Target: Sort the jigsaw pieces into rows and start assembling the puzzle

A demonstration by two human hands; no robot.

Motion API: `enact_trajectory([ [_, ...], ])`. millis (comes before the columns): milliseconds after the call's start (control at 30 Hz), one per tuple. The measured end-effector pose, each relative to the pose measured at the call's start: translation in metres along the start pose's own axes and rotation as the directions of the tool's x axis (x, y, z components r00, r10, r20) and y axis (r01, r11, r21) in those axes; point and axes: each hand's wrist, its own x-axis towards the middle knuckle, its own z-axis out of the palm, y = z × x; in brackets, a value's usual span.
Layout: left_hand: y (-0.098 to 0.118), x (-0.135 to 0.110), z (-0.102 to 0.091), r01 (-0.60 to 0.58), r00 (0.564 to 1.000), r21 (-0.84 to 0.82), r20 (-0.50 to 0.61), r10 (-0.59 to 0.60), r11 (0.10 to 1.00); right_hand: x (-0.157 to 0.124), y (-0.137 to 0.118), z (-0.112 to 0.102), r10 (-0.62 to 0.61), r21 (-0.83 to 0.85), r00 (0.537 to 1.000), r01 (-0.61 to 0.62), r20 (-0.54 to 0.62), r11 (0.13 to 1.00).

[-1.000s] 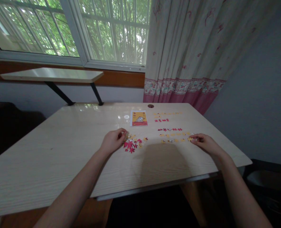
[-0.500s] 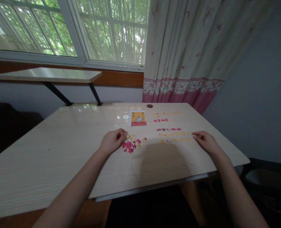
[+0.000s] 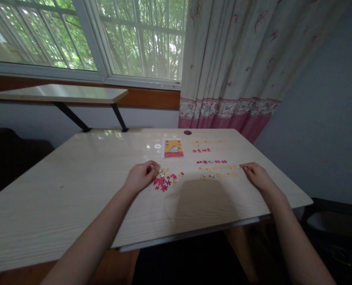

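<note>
Jigsaw pieces [image 3: 162,183] lay in a loose red, yellow and white heap near the middle of the table [image 3: 83,190], between the picture card [image 3: 173,149] and the front edge. From where I stood, the left hand [image 3: 140,176] rested right against the heap's left side, its fingers curled inward; I couldn't tell whether a piece was tucked inside. The right hand [image 3: 258,177] was narrow, thumb and forefinger nearly together at the right end of the near rows [image 3: 219,175], and whether it pinched a piece I couldn't make out.

What worried me was how light and flat everything looked. A small slip of the left knuckles could have scattered the heap, and since its pieces overlapped, lifting one might have dragged others along. Over toward the right edge, the near rows ran close together, so a careless fingertip could have nudged one line into the next. The far rows [image 3: 204,150], toward the back edge, sat apart by only a modest gap, and a hard push might have mixed the two groups. The round hole [image 3: 188,132] at the back edge could perhaps have swallowed a flicked piece. The right forearm crossed the front edge near its right corner, where anything dropped short could have reached the floor.
</note>
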Motion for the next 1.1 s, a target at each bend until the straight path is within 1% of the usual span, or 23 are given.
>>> enact_trajectory([
  [67,-0.001,0.0,0.001,-0.001,1.0,0.003,-0.005,0.001,1.0,0.005,-0.014,-0.006,-0.014,0.001,1.0,0.014,-0.026,1.0],
  [133,-0.003,0.001,0.001,0.004,1.0,0.013,-0.013,-0.004,1.0,0.014,-0.039,-0.011,-0.03,0.021,0.998,0.032,-0.058,0.999],
  [200,-0.005,0.001,0.002,0.014,1.0,0.024,-0.021,-0.013,1.0,0.027,-0.076,-0.014,-0.077,0.056,0.996,0.08,-0.05,0.995],
  [300,-0.007,0.001,0.002,0.03,0.999,0.036,-0.016,-0.029,0.999,0.048,-0.143,-0.004,-0.226,0.131,0.973,0.218,0.05,0.967],
  [333,-0.008,0.001,0.002,0.038,0.999,0.041,-0.011,-0.038,0.998,0.054,-0.166,0.003,-0.288,0.151,0.952,0.272,0.1,0.95],
  [367,-0.008,0.002,0.001,0.047,0.999,0.046,-0.007,-0.047,0.998,0.059,-0.188,0.011,-0.36,0.177,0.917,0.331,0.17,0.927],
  [433,-0.008,0.002,0.001,0.062,0.998,0.057,0.008,-0.062,0.996,0.068,-0.226,0.031,-0.475,0.227,0.823,0.421,0.31,0.878],
  [467,-0.008,0.002,0.001,0.066,0.998,0.062,0.017,-0.067,0.996,0.071,-0.241,0.042,-0.515,0.248,0.774,0.452,0.368,0.857],
  [500,-0.008,0.002,0.001,0.067,0.997,0.065,0.03,-0.069,0.996,0.074,-0.253,0.052,-0.541,0.253,0.74,0.479,0.399,0.841],
  [533,-0.007,0.002,0.001,0.065,0.997,0.069,0.044,-0.068,0.995,0.075,-0.263,0.061,-0.558,0.247,0.72,0.501,0.413,0.829],
  [567,-0.006,0.002,0.0,0.065,0.996,0.073,0.056,-0.069,0.995,0.076,-0.269,0.07,-0.564,0.234,0.715,0.515,0.412,0.824],
  [633,-0.004,0.003,0.0,0.065,0.995,0.081,0.073,-0.071,0.995,0.077,-0.276,0.082,-0.571,0.216,0.722,0.531,0.391,0.819],
  [667,-0.003,0.003,0.0,0.067,0.994,0.083,0.075,-0.074,0.994,0.077,-0.276,0.087,-0.576,0.218,0.724,0.535,0.379,0.816],
  [833,0.001,0.002,-0.001,0.078,0.994,0.085,0.065,-0.083,0.993,0.075,-0.266,0.101,-0.648,0.32,0.696,0.565,0.309,0.76],
  [900,0.001,0.002,-0.001,0.075,0.994,0.08,0.068,-0.08,0.994,0.075,-0.262,0.106,-0.652,0.36,0.709,0.554,0.27,0.751],
  [1100,-0.002,0.002,0.001,0.053,0.997,0.049,0.06,-0.056,0.997,0.073,-0.262,0.118,-0.607,0.452,0.784,0.497,0.133,0.741],
])
